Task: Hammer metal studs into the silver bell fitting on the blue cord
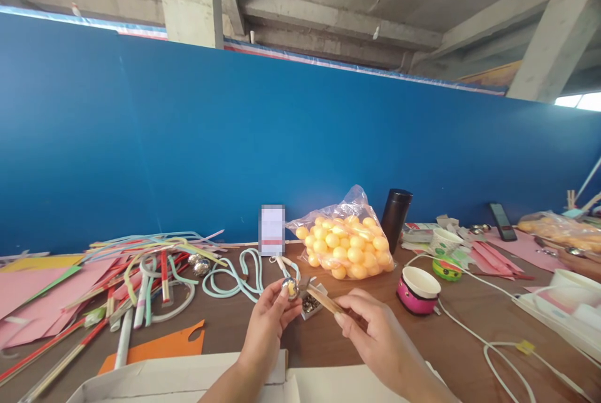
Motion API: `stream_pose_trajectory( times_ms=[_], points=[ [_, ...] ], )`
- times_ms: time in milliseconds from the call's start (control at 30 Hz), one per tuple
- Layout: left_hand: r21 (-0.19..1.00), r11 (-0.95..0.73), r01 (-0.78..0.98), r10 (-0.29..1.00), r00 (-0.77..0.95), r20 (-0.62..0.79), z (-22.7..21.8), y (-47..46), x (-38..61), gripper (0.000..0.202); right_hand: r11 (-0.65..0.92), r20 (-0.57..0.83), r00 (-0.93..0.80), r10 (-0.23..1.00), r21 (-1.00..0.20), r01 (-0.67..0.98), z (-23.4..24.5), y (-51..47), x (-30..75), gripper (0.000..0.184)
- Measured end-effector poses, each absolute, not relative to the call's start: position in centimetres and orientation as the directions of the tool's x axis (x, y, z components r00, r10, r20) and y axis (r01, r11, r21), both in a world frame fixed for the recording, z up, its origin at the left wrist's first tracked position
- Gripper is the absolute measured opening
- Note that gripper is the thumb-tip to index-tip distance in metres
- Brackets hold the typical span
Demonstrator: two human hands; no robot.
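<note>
Near the middle of the table, my left hand [272,315] is closed around a small shiny silver ball [290,288], pinched between thumb and fingers. My right hand [370,331] grips a wooden-handled tool [325,298], whose metal end points left at the ball. Whether that metal touches the ball I cannot tell, and its exact shape is too small to make out. Below the tool, partly hidden by it, lies a small white box [310,310] holding several tiny metallic pieces.
Behind my hands stand a clear bag of orange balls [345,249] and a black bottle [397,220]. Tubes and sticks [141,271] clutter the left, with more silver balls [201,266]. A pink-banded cup [419,290] and white cable [462,321] lie right. Cardboard [188,375] is nearest.
</note>
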State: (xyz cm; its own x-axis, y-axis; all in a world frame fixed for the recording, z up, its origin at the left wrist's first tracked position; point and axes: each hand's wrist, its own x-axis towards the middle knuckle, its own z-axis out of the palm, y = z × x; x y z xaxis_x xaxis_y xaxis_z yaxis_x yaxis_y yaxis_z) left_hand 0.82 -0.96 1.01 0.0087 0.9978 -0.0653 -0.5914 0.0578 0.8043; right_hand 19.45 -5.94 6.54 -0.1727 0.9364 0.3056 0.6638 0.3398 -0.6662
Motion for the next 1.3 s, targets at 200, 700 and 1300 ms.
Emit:
stream_pose_trajectory(
  times_ms=[200,700,1300],
  points=[
    [0.811,0.059,-0.582,0.998,0.016,-0.061,1.03,-0.84,0.76,0.034,0.323,0.289,-0.163,0.943,-0.688,0.65,6.57,-6.05,19.43,0.018],
    [0.81,0.062,-0.583,0.997,0.005,-0.073,1.28,-1.09,0.86,0.037,0.324,0.281,-0.172,0.944,-0.704,0.632,6.47,-5.9,19.53,0.019],
    [0.8,0.08,-0.594,0.997,0.03,-0.077,0.9,-0.9,0.6,0.035,0.309,0.275,-0.147,0.95,-0.765,0.565,6.31,-5.7,19.68,0.023]
  ],
)
